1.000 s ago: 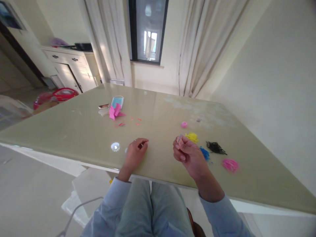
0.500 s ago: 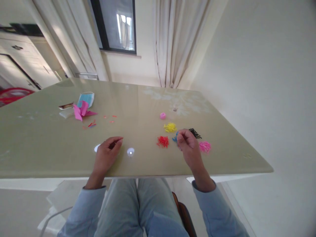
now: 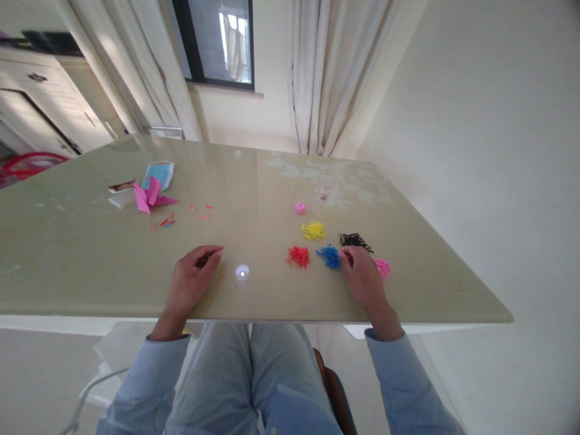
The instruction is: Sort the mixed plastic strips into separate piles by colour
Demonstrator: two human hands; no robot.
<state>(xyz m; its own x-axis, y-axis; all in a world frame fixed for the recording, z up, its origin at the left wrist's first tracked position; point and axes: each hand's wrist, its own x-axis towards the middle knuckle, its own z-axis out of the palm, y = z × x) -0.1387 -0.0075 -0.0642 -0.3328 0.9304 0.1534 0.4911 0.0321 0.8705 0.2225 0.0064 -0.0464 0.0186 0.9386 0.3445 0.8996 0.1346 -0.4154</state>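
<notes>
Above the left-middle of the table, my left hand is closed, thumb and forefinger pinched together; whatever is between them is too small to make out. My right hand has its fingertips pressed together at the right edge of a pile of tiny blue rubber bands. Its fingers partly cover whatever they pinch. Just behind that hand lies a pile of black bands, and a pink pile shows partly past its knuckles. To the left are a red pile and, farther back, a yellow pile.
A small pink ring-shaped thing sits behind the yellow pile. Farther left lie a folded pink paper shape, a blue face mask and several loose red bits. The glossy table has its front edge before my lap; a wall rises on the right.
My right hand has moved right and slightly down, uncovering more of the blue and black piles. My left hand keeps its pinch, nearly in place. The view has shifted a little.
</notes>
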